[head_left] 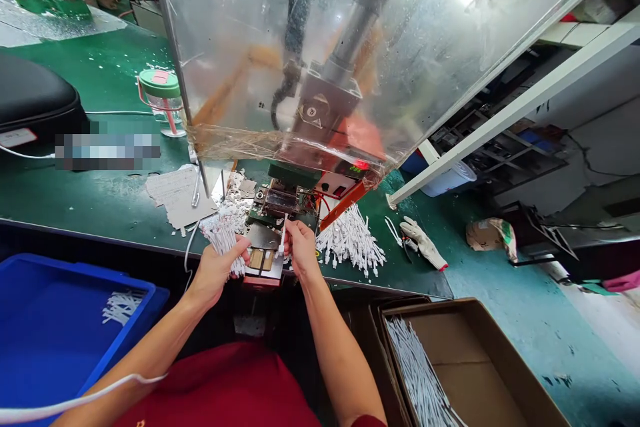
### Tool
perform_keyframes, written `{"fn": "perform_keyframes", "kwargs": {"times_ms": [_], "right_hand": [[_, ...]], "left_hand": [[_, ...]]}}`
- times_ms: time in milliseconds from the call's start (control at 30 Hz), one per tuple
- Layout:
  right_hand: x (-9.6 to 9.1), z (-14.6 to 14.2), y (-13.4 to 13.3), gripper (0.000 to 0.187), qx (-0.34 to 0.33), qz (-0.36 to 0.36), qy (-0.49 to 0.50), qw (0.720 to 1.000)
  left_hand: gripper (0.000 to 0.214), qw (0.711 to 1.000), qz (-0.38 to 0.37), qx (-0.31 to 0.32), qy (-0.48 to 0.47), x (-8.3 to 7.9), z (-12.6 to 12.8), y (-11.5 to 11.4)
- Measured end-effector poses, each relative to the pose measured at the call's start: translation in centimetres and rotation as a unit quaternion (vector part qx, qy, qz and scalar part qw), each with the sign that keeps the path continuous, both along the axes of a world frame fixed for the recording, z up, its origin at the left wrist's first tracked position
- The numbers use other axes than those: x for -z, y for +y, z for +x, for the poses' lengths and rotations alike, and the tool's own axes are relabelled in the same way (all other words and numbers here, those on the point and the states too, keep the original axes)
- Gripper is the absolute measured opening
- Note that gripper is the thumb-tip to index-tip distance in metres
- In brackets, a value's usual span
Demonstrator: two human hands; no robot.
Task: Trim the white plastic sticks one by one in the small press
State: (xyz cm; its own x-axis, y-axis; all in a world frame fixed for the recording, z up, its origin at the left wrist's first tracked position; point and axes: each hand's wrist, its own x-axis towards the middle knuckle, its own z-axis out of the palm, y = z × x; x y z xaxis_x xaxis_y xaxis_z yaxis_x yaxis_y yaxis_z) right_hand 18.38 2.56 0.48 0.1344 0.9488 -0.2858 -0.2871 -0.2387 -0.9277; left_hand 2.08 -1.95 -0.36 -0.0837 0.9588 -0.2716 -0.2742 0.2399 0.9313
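Note:
My left hand (219,267) is closed round a bundle of short white cables (223,238), held just left of the machine's metal fixture (263,240). My right hand (301,245) pinches a single white cable (283,240) and holds it upright at the fixture's right side. The press machine (320,107) stands behind a cloudy plastic shield (450,27). A loose pile of white cables (351,240) lies on the green table (105,193) right of my right hand.
A blue bin (60,320) with a few white cables sits lower left. A cardboard box (475,360) holding many white cables stands lower right. A work glove (424,243), paper scraps (177,193), a green-lidded jar (161,93) and a black case (35,97) lie on the table.

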Motion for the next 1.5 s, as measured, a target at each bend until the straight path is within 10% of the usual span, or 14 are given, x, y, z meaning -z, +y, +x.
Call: {"fn": "perform_keyframes", "kwargs": {"times_ms": [467, 733, 1500], "right_hand": [[-1.8, -0.4, -2.1, 0.034, -0.034, 0.022, -0.037, 0.999], [-5.4, -1.2, -7.1, 0.035, -0.085, 0.133, -0.145, 0.977], [-6.6, -0.9, -10.5, 0.016, -0.200, 0.135, -0.210, 0.947]], "left_hand": [[0.030, 0.999, 0.027, -0.021, -0.016, -1.9, -1.0, -0.8], [0.027, 0.995, 0.050, 0.084, -0.022, -4.0, -0.8, -3.1], [0.024, 0.974, 0.069, 0.189, 0.105, -3.4, -4.0, -8.3]]}}
